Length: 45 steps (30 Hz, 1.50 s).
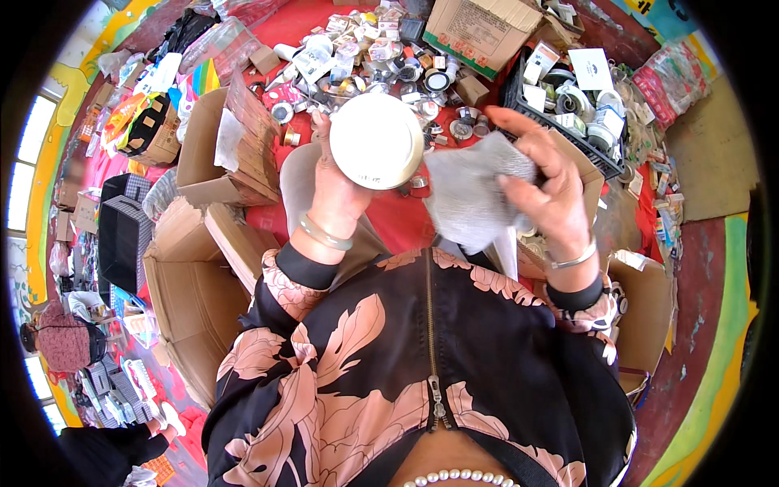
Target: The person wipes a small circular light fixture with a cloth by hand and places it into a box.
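Note:
My left hand (pixel 334 193) holds up a round white bowl-like lid (pixel 376 141), its pale flat face turned toward me. My right hand (pixel 545 188) grips a crumpled grey cloth (pixel 469 193) just to the right of the round piece, the cloth's edge touching or nearly touching its rim. Both wrists carry bangles, and both sleeves are black with pink leaf prints. A heap of small round tins and packets (pixel 381 61) lies on the red floor covering beyond my hands.
Open cardboard boxes stand at the left (pixel 195 284), (pixel 215 158) and at the far middle (pixel 479 28). A black crate (pixel 568 97) of white and round items sits at the right. Another box (pixel 645 312) is by my right elbow. A person (pixel 61 341) sits at far left.

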Available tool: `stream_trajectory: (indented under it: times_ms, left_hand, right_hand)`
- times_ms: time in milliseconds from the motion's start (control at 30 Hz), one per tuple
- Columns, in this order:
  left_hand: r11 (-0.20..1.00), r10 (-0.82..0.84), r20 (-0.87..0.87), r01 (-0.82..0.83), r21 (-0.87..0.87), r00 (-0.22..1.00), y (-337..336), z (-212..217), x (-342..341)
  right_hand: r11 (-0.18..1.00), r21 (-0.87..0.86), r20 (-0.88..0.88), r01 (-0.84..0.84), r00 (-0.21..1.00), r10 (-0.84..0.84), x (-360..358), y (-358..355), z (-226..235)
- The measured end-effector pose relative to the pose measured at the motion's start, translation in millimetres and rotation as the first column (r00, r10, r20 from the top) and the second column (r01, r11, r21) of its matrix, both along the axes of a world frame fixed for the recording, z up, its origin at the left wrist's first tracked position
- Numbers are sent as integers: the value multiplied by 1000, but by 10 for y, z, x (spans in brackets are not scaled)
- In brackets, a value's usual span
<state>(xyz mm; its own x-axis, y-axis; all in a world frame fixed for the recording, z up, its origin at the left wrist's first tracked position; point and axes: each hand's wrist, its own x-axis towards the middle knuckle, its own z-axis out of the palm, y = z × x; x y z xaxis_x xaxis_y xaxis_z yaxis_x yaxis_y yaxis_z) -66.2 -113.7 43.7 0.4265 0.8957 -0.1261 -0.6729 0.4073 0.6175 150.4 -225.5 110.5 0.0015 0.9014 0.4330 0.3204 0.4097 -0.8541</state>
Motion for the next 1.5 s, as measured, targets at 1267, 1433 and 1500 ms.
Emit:
stream_trajectory:
  times_ms: [1267, 1433, 1500]
  left_hand:
    - [992, -89, 96, 79, 101, 991, -251, 256, 117]
    - [991, -126, 182, 114, 72, 975, -247, -6, 271]
    - [999, -23, 130, 19, 32, 991, -282, 74, 306]
  right_hand:
    - [845, 499, 374, 193, 832, -410, -762, 350, -280]
    - [776, 591, 318, 220, 821, -474, -750, 587, -28]
    - [734, 606, 294, 306, 772, -564, -605, 722, -22]
